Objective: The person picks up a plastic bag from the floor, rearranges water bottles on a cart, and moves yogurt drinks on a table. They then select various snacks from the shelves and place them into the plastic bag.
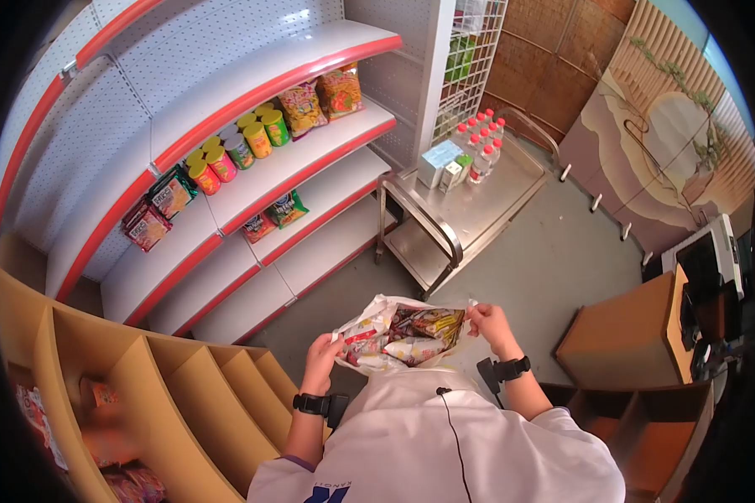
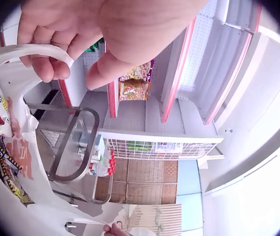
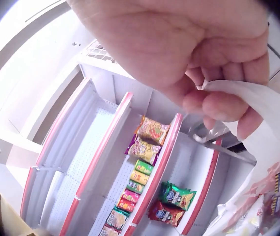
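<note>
A white plastic bag (image 1: 369, 317) with its mouth spread wide is in front of the person's body. Inside it lie several colourful snack packets (image 1: 432, 323), some in mostly white wrappers. On the bag's left side, the left hand (image 1: 317, 362) grips a handle; the left wrist view shows fingers (image 2: 42, 68) curled through that handle loop. Opposite it, the right hand (image 1: 490, 327) holds the other handle. Thumb and fingers of the right hand (image 3: 189, 59) pinch the white plastic (image 3: 273, 110) in the right wrist view. Red print marks the bag's side. Packets deeper in the bag are hidden.
White shelves with red edges (image 1: 310, 138) carry snack bags (image 1: 340, 92) and colourful canisters (image 1: 260, 138). A metal trolley (image 1: 512, 197) holds red-capped bottles (image 1: 481, 159) and cartons (image 1: 439, 162). A wooden divided rack (image 1: 176, 369) stands at left, a wooden desk (image 1: 621, 327) at right.
</note>
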